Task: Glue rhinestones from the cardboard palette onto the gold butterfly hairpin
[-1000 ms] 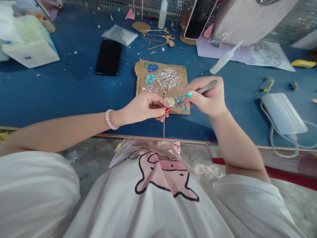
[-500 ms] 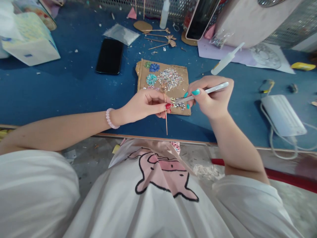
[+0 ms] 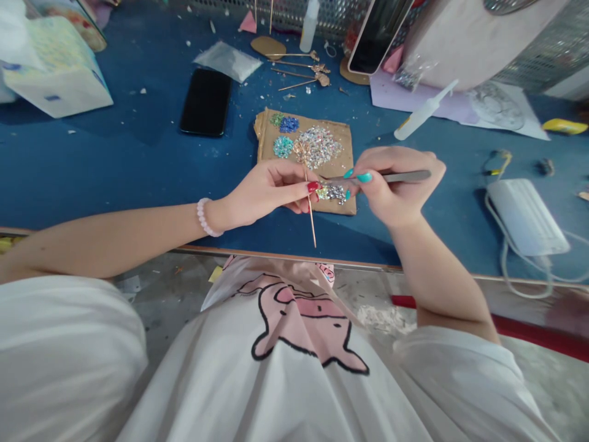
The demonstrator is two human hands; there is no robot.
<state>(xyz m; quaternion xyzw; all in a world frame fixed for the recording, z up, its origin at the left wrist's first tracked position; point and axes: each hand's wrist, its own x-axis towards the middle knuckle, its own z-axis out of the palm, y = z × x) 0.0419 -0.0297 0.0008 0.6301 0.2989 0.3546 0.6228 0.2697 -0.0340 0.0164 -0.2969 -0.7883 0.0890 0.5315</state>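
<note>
Between the thumb and fingers of my left hand [image 3: 267, 190] is a thin copper-coloured hairpin [image 3: 312, 224], its ornate head pointing away from me. My right hand [image 3: 400, 187] is closed in a pen grip on slim tweezers [image 3: 411, 177], whose tips are near the left fingertips; whether they hold a stone I cannot make out. Both hands hover over or rest by a cardboard piece [image 3: 343, 127]. On it lie a large pile of silvery rhinestones [image 3: 321, 146], smaller turquoise stones [image 3: 283, 147], blue stones [image 3: 289, 124] and green stones [image 3: 277, 119], plus grey and yellowish stones [image 3: 335, 193] under the tweezers.
A black phone [image 3: 206, 103], a plastic bag [image 3: 227, 60] and several other hairpins [image 3: 319, 78] lie farther back. A glue bottle [image 3: 418, 118] is right of the cardboard. A power bank with cable [image 3: 527, 215] lies right; a tissue pack [image 3: 57, 67] stands left.
My right hand has shifted slightly right and rolled, so the tweezers lie flatter and show a darker side. The hairpin has tilted a little, its lower end moving right.
</note>
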